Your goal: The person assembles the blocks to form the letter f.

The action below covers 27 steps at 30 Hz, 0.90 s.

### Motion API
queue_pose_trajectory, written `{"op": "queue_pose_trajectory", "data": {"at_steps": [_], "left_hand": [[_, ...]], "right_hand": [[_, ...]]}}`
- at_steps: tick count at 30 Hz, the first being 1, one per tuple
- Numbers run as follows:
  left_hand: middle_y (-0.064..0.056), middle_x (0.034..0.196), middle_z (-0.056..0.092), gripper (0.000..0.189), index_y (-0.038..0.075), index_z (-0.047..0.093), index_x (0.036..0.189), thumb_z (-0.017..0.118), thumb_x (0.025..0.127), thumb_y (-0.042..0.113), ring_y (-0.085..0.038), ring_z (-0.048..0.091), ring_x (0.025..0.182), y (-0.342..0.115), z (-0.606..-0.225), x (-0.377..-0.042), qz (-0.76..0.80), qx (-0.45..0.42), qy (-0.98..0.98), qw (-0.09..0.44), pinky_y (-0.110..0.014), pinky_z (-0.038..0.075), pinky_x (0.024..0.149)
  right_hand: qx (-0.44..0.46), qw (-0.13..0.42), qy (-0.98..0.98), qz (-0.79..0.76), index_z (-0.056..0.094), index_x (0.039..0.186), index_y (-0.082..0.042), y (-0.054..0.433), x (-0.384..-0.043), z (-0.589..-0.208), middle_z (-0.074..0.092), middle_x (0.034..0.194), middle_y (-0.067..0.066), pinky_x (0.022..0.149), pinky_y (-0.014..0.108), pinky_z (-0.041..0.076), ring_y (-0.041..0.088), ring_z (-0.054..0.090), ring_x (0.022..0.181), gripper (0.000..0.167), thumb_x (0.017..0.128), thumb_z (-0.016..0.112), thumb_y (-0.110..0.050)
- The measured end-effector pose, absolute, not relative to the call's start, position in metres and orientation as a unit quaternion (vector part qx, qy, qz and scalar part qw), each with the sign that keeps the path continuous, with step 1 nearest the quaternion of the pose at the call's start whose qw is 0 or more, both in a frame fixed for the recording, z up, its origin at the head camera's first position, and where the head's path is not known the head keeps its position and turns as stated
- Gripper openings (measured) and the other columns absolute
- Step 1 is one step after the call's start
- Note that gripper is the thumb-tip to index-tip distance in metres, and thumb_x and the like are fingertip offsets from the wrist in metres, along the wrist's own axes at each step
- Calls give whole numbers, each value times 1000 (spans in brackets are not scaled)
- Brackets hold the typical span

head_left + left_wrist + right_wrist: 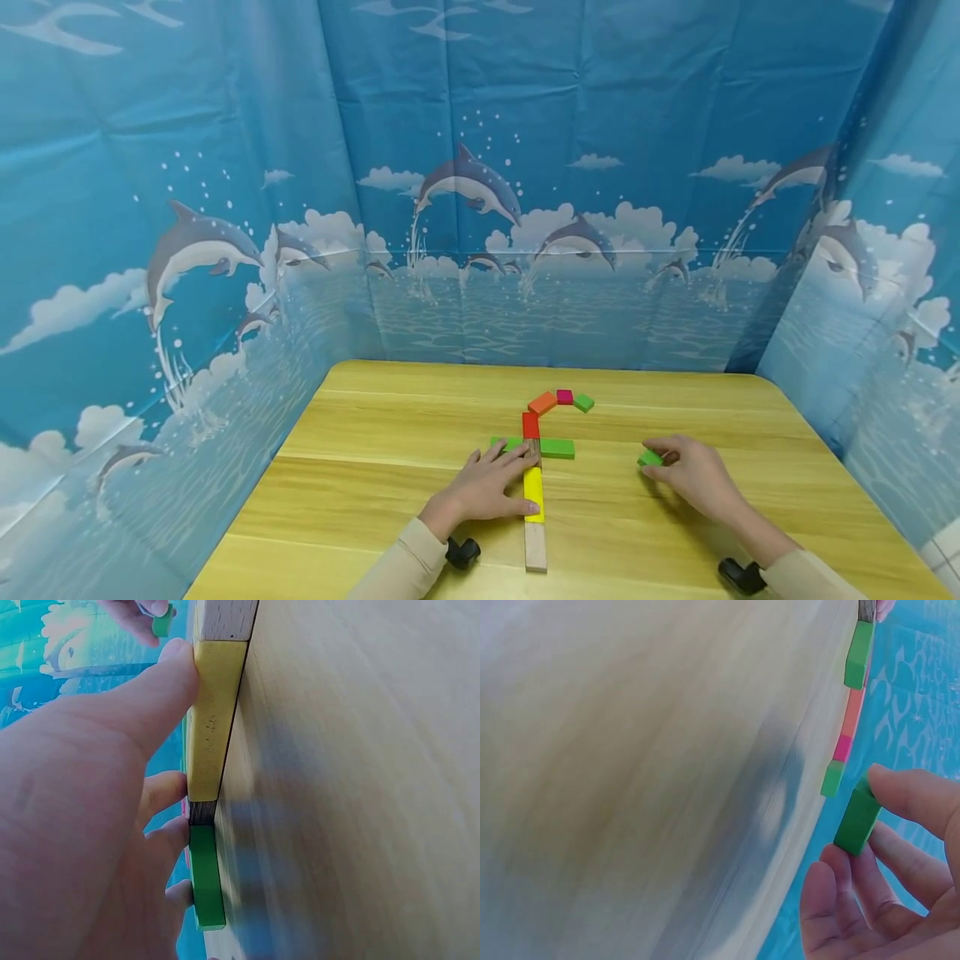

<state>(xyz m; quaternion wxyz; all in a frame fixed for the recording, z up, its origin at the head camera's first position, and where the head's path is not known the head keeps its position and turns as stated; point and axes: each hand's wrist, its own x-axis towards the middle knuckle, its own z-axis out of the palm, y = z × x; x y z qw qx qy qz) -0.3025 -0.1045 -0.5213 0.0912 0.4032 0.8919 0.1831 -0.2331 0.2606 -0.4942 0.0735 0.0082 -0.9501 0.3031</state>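
Observation:
My left hand [480,490] lies spread over a hook-topped row of flat blocks, its thumb at the yellow block [533,487]. Its fingertips touch the dark brown block and the long green piece [208,881] on the left side of the row. Out to the right, my right hand [699,477] pinches a small green block [857,817] between thumb and fingers, held above the table. A pale wooden block [536,547] forms the row's near end. Beyond the left fingers sits a red block [531,426], with a green block [557,448] sticking out rightward.
From the red block the row curves right through an orange block [543,404], a magenta block [565,397] and a small green end block [583,403]. The wooden table [360,467] has rounded far corners. A dolphin-print curtain [480,317] encloses its back and sides.

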Motion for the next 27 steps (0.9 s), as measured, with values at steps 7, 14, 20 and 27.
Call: {"op": "queue_pose_trajectory", "data": {"at_steps": [7,14,20,27], "left_hand": [[8,167,19,81,33,30,160,53,92,71,-33,12,153,-105,-521,-302,187,404,891,89,-68,17,114],[9,167,17,81,34,29,160,51,92,72,-32,11,153,-105,-524,-304,187,405,891,87,-68,17,114],[10,167,17,81,34,29,160,50,92,73,-31,12,153,-105,-524,-304,179,404,893,88,-67,17,115],[9,167,18,82,33,29,160,50,92,73,-32,12,153,-105,-524,-304,180,406,892,84,-68,17,114]], "right_hand": [[9,87,-947,309,71,126,-5,252,-242,-495,70,114,12,71,39,55,26,66,94,45,86,82,-23],[4,95,-943,320,69,128,-4,249,-254,-500,69,117,15,73,43,56,29,65,97,45,88,80,-22],[5,107,-942,319,71,125,-3,248,-266,-507,70,116,15,73,43,56,30,66,97,43,87,81,-21],[-3,96,-940,328,70,126,-4,246,-282,-513,70,117,16,73,43,57,33,65,100,44,88,80,-23]]}}
